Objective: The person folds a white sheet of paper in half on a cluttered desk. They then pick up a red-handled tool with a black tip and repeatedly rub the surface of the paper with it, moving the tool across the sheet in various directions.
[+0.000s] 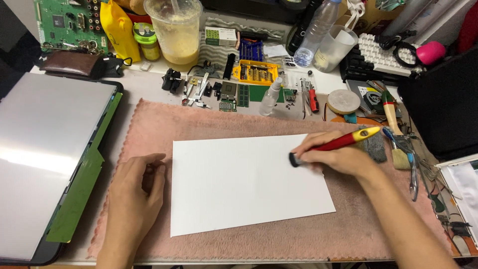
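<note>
The right hand (334, 158) gripped a red tool (332, 144), its dark tip on the sheet (246, 183) (still blank); left hand (135, 188) lay loosely curled, holding nothing, beside the sheet.

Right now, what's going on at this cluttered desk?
A person sits at a work desk with a white sheet lying on a pink towel mat. The right hand grips a red and yellow tool, its dark tip touching the sheet near its right edge. The left hand rests on the mat beside the sheet's left edge, holding nothing. Small parts, a yellow bit case and a brush lie around.
</note>
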